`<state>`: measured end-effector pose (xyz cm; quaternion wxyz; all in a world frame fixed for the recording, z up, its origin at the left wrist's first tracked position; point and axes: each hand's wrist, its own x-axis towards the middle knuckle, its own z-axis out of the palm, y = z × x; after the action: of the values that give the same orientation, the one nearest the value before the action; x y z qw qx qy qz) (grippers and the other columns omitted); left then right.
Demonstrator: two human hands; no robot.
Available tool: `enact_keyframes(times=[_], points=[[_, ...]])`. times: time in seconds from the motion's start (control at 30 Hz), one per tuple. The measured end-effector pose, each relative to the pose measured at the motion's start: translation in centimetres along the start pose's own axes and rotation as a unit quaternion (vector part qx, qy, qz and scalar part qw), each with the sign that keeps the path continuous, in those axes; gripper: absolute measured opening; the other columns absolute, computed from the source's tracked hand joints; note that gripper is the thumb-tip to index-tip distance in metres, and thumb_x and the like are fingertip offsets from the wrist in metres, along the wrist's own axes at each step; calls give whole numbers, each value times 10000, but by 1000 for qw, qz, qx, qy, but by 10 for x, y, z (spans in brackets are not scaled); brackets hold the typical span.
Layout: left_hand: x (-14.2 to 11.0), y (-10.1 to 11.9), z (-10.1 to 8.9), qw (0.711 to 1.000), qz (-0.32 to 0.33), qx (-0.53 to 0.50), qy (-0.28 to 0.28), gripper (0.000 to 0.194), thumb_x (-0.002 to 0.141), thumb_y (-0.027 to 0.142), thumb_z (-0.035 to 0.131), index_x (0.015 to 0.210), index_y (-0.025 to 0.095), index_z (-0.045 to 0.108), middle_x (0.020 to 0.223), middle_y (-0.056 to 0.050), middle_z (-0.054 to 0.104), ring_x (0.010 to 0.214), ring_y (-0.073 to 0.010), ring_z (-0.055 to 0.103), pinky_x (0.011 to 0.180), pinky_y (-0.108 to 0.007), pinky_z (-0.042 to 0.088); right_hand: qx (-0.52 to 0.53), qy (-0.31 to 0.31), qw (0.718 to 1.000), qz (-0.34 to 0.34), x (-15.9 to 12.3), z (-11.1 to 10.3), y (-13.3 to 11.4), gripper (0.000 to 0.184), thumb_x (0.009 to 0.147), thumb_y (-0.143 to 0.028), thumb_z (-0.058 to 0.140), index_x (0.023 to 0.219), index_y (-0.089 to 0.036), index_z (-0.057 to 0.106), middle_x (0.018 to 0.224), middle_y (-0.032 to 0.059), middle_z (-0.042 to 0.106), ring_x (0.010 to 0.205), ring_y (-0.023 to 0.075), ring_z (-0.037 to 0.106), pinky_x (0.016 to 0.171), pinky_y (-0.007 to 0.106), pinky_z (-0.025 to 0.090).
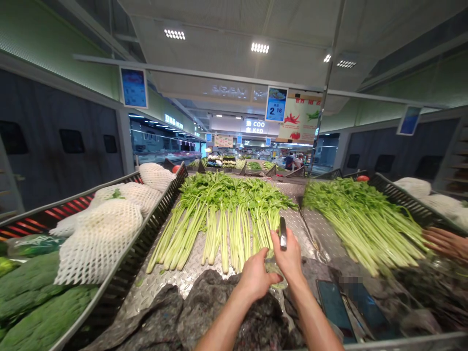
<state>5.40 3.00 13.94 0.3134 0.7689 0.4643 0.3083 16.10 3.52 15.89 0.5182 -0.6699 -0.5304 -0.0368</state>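
Observation:
My right hand point(290, 251) is closed around a narrow black tool point(282, 234), with its rounded end sticking up past the fingers; the rest is hidden, so its kind is unclear. Just left of it, my left hand point(257, 275) has its thumb and fingers apart, over a small greenish piece point(278, 278) that I cannot make out. Beyond both hands, bunches of celery point(223, 224) lie side by side, leaves to the back and pale stalk ends toward me. They rest on a metal tread-plate shelf point(190, 279). My right fingers are close to the rightmost stalks.
Crumpled dark cloth point(208, 304) covers the front edge. A phone point(336, 309) lies at right. A mirror point(310, 229) on the right reflects celery and a hand. On the left, a black crate point(146, 234) holds netted produce point(104, 236) and broccoli point(32, 282).

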Motion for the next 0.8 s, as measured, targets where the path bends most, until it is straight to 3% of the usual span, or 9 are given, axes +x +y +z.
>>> enact_keyframes(times=[0.17, 0.4, 0.8], points=[[0, 0, 5, 1000, -13, -6, -5, 761, 501, 355, 627, 1186, 137, 381, 1133, -98, 496, 1001, -231, 471, 831, -275, 367, -22, 3, 1000, 20, -1, -2, 3, 404, 712, -496, 353, 871, -156, 504, 776, 84, 563, 778, 222, 492, 680, 323, 363], [-2, 0, 6, 1000, -21, -10, -7, 752, 486, 349, 638, 1172, 151, 401, 1118, -93, 507, 1007, -238, 465, 838, -287, 361, -50, 2, 999, 15, 1, 2, 11, 369, 718, -490, 328, 757, -173, 512, 654, 54, 550, 647, 202, 511, 598, 303, 365], [-4, 5, 2, 999, -13, -29, 10, 743, 505, 312, 631, 1189, 159, 383, 1173, -83, 465, 1064, -234, 423, 897, -294, 325, 4, 32, 999, 7, -1, -3, 3, 412, 702, -514, 362, 873, -169, 507, 805, 81, 576, 796, 234, 504, 694, 339, 350]])
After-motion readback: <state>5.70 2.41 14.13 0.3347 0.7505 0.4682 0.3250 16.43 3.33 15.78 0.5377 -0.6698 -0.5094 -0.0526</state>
